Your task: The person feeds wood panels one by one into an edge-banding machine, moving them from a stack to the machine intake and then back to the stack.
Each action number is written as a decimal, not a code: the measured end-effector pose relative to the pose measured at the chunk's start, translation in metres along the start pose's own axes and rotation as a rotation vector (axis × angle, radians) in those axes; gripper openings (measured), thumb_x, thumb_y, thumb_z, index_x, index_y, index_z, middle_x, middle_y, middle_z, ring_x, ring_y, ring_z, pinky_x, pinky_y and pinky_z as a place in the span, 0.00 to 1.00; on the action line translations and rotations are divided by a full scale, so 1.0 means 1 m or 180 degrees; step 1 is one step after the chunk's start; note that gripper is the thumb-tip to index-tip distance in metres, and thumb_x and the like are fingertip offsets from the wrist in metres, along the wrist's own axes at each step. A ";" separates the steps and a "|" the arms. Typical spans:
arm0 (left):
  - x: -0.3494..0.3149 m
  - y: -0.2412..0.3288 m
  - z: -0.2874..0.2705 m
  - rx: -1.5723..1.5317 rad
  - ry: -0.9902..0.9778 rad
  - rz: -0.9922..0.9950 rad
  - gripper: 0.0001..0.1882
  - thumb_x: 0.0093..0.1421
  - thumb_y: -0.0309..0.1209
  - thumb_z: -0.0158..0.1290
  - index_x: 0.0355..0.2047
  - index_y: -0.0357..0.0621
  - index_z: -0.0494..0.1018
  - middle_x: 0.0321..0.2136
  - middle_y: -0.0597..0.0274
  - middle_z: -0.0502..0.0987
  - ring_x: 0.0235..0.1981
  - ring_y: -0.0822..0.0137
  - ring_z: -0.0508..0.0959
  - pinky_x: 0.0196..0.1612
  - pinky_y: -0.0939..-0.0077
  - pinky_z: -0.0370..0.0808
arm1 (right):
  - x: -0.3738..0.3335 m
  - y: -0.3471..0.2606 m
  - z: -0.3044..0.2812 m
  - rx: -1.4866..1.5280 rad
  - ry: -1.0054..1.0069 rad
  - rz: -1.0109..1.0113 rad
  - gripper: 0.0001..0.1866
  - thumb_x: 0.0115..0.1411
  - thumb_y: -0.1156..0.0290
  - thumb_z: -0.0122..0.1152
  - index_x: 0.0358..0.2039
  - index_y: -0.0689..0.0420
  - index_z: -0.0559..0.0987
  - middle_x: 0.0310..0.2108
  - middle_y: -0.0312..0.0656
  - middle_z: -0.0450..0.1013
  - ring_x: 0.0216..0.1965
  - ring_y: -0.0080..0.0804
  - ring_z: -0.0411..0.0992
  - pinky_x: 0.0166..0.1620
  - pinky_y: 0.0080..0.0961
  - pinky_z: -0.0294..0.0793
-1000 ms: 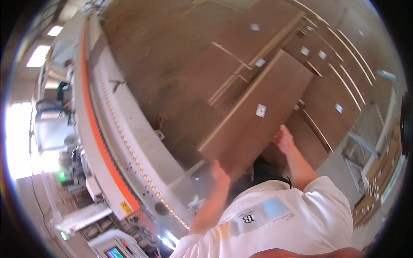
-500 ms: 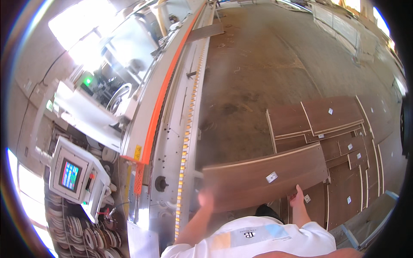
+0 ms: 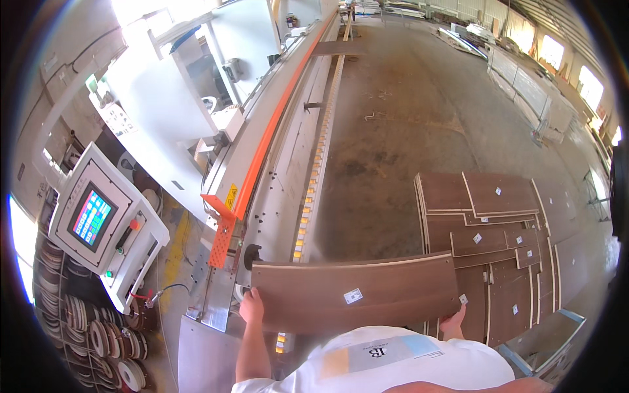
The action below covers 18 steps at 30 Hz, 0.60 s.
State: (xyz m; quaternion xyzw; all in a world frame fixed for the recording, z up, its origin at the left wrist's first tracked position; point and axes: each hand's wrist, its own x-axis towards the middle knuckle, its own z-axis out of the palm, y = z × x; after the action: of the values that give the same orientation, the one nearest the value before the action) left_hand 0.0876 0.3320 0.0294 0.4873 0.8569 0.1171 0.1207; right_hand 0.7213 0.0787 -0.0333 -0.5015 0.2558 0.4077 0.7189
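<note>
Brown panel [image 3: 301, 295], long and rectangular, is showing a pale far edge and white label [image 3: 353, 297]; left hand [image 3: 251, 306] and right hand [image 3: 452, 321] are gripping its opposite ends.

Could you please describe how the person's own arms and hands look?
The left hand and right hand show no gloves. The left forearm is uncovered below the sleeve of a white T-shirt, whose printed patch combines pale orange, grey and light blue.
</note>
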 end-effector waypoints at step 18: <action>0.045 0.001 0.021 -0.0978 -0.0266 0.1213 0.30 0.59 0.39 0.61 0.61 0.48 0.69 0.55 0.50 0.76 0.55 0.47 0.76 0.57 0.57 0.73 | 0.036 -0.055 -0.048 -0.4818 0.0261 -0.1593 0.41 0.65 0.36 0.50 0.50 0.70 0.80 0.42 0.56 0.80 0.50 0.49 0.77 0.53 0.39 0.72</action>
State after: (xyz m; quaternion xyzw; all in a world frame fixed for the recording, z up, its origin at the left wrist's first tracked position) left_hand 0.0727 0.3730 0.0061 0.6204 0.7160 0.2464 0.2045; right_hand 0.7889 0.0367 -0.0503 -0.9106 -0.1844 0.2784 0.2435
